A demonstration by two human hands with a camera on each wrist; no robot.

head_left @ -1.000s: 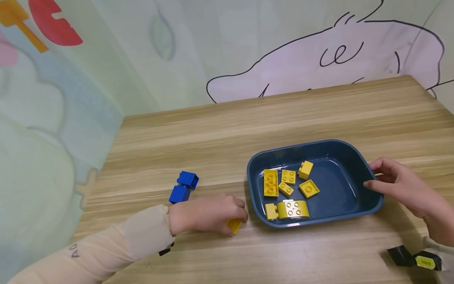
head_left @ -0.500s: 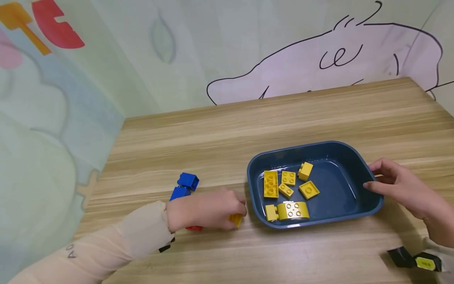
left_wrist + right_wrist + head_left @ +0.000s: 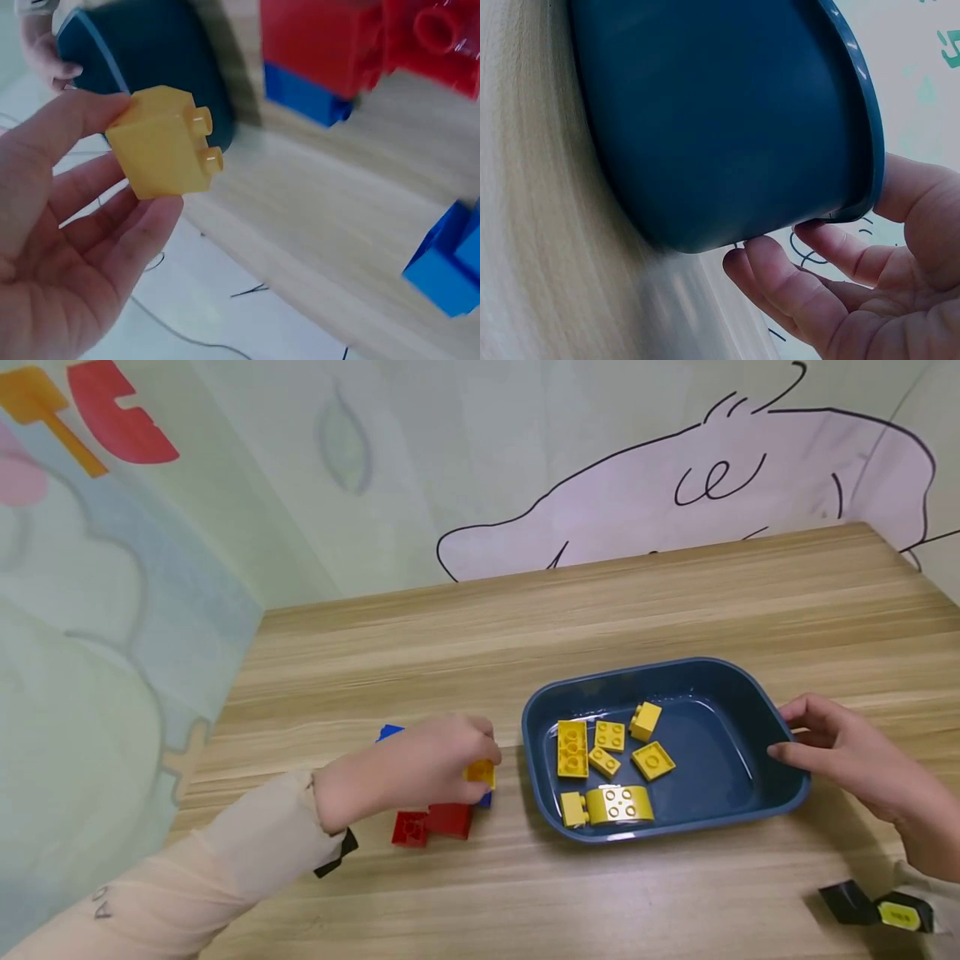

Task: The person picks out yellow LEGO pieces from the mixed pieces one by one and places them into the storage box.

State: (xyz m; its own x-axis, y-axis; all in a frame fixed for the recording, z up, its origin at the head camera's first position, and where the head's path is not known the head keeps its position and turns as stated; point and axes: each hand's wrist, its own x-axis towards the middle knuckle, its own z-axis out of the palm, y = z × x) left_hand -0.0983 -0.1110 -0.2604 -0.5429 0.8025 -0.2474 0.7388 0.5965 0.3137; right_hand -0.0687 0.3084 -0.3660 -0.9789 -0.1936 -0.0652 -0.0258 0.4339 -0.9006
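My left hand (image 3: 405, 768) pinches a yellow toy building brick (image 3: 161, 146) between thumb and fingers, its two studs pointing away from the palm in the left wrist view. In the head view this hand is left of the dark blue tray (image 3: 712, 760), over red bricks (image 3: 450, 820) and a blue brick (image 3: 486, 799) that it partly covers. At the tray's right end, my right hand (image 3: 862, 768) grips the rim, thumb on the inner side and fingers against the outer wall (image 3: 727, 150).
Several yellow bricks (image 3: 620, 804) lie inside the tray, mostly toward its left half. Another blue brick (image 3: 390, 732) shows behind the left hand. The wooden table (image 3: 480, 643) meets a painted wall (image 3: 390, 485) at the back.
My left hand has moved left and away from the front edge with the yellow brick, uncovering red bricks and hiding more of the blue ones. The right hand and tray stay put.
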